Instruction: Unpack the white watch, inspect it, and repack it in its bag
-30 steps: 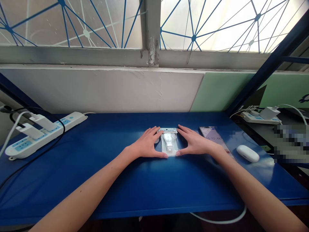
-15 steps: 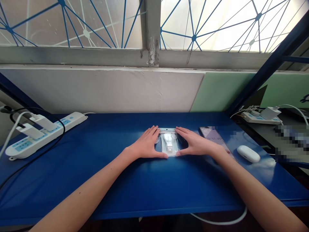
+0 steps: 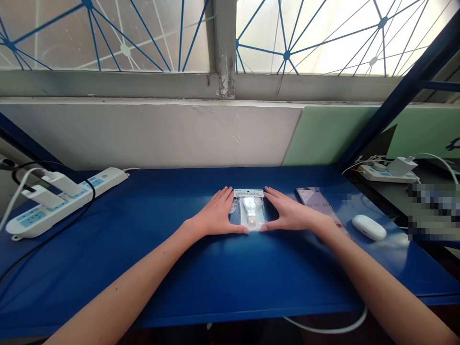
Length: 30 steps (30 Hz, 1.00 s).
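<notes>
A small clear plastic package (image 3: pixel 257 222) with a white printed header strip lies flat on the blue desk, its header pointing toward the wall. Inside is a white object (image 3: pixel 250 209) with a round top and a narrower lower part; its kind I cannot make out. My left hand (image 3: pixel 218 213) rests along the package's left side, fingers stretched forward and thumb out at the near edge. On the other side lies my right hand (image 3: pixel 289 211), also with fingers extended and thumb at the near right corner. Both thumbs are at or touching the package's edge.
Right of my right hand lie a phone (image 3: pixel 319 203) showing a timer and a white earbud case (image 3: pixel 369 227). A white power strip (image 3: pixel 108 177) with plugged chargers and a black cable (image 3: pixel 81 211) occupies the desk's left. Wall and window stand behind; a blue metal post (image 3: pixel 381 117) rises at right.
My fingertips have drawn slightly outward from the header strip, so more of its printing shows. The package stays in place, and the view has shifted a little.
</notes>
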Motion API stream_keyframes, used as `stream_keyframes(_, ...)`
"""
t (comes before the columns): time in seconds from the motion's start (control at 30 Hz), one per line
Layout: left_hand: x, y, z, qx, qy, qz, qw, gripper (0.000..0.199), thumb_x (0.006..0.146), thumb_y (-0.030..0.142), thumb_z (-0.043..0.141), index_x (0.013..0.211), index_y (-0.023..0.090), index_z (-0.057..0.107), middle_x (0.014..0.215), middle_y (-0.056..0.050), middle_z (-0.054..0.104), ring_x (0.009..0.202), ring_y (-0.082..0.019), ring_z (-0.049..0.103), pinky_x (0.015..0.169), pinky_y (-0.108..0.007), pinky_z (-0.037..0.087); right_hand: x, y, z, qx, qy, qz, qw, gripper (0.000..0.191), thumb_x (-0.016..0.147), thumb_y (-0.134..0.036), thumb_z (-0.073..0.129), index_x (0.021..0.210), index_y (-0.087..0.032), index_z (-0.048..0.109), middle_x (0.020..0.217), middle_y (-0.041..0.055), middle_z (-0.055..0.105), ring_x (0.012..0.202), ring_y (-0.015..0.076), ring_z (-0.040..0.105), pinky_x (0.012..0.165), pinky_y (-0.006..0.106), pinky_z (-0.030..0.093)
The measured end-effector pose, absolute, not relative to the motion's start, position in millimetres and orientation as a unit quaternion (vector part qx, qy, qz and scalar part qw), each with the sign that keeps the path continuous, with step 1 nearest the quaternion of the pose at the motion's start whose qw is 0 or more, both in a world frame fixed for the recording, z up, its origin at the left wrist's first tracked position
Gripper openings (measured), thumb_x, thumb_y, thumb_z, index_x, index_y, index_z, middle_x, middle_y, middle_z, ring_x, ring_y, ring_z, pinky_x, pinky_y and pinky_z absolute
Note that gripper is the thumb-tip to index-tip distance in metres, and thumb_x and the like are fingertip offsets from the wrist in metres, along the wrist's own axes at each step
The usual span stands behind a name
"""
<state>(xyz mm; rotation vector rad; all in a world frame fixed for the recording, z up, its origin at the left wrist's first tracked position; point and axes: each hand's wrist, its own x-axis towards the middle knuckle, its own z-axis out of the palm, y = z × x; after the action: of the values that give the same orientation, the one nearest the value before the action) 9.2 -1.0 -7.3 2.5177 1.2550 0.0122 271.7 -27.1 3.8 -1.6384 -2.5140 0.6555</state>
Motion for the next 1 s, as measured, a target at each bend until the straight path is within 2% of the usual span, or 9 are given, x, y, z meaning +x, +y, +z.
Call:
stream_keyframes(0.23,8.7,1.2,-10.9,0.887,0.431,0.013,0.165,0.126,0.063,0.089,0.046,0.153,0.008,0.01,0.158,-0.018,0.002,0.146,-0.035,0.001,0.117,-0.046,0.011,270.6,-27.2,3.9,-0.534,-0.817,0.215,0.034,0.12,0.062,-0.077,0.062,0.151,-0.007,0.021,0.158,0.0203,0.013,0.146,0.0352,0.009,0.117,0.048,0.021)
stream_keyframes(0.47,10.3,-1.2,-8.6,0.888,0.43,0.018,0.159,0.127,0.064,0.089,0.046,0.152,0.006,0.009,0.158,-0.02,0.004,0.146,-0.035,0.004,0.117,-0.045,0.012,272.2,-26.6,2.3,-0.521,-0.825,0.21,0.064,0.118,0.064,-0.074,0.063,0.152,-0.011,0.016,0.158,0.0214,0.016,0.145,0.0373,0.014,0.115,0.053,0.024)
stream_keyframes(0.57,10.6,-1.7,-8.6,0.893,0.423,0.027,0.148,0.123,0.065,0.088,0.046,0.152,0.008,0.011,0.158,-0.019,0.007,0.146,-0.035,0.006,0.117,-0.045,0.011,271.8,-27.0,2.5,-0.521,-0.827,0.202,0.063,0.117,0.066,-0.075,0.062,0.152,-0.009,0.018,0.157,0.0213,0.019,0.144,0.0356,0.017,0.115,0.051,0.025)
stream_keyframes(0.73,9.9,-1.7,-10.9,0.897,0.417,0.036,0.141,0.119,0.067,0.088,0.046,0.152,0.009,0.016,0.158,-0.019,0.01,0.145,-0.036,0.008,0.117,-0.046,0.012,272.4,-27.2,2.1,-0.51,-0.834,0.199,0.071,0.111,0.067,-0.074,0.061,0.152,-0.015,0.021,0.158,0.0158,0.02,0.144,0.0356,0.019,0.115,0.05,0.027)
stream_keyframes(1.0,11.3,-3.1,-8.2,0.896,0.42,0.027,0.145,0.121,0.066,0.088,0.045,0.152,0.007,0.015,0.157,-0.02,0.009,0.146,-0.035,0.006,0.117,-0.046,0.012,271.5,-27.7,4.7,-0.511,-0.833,0.2,0.069,0.11,0.067,-0.075,0.061,0.151,-0.015,0.025,0.158,0.0165,0.02,0.144,0.0369,0.019,0.115,0.052,0.026)
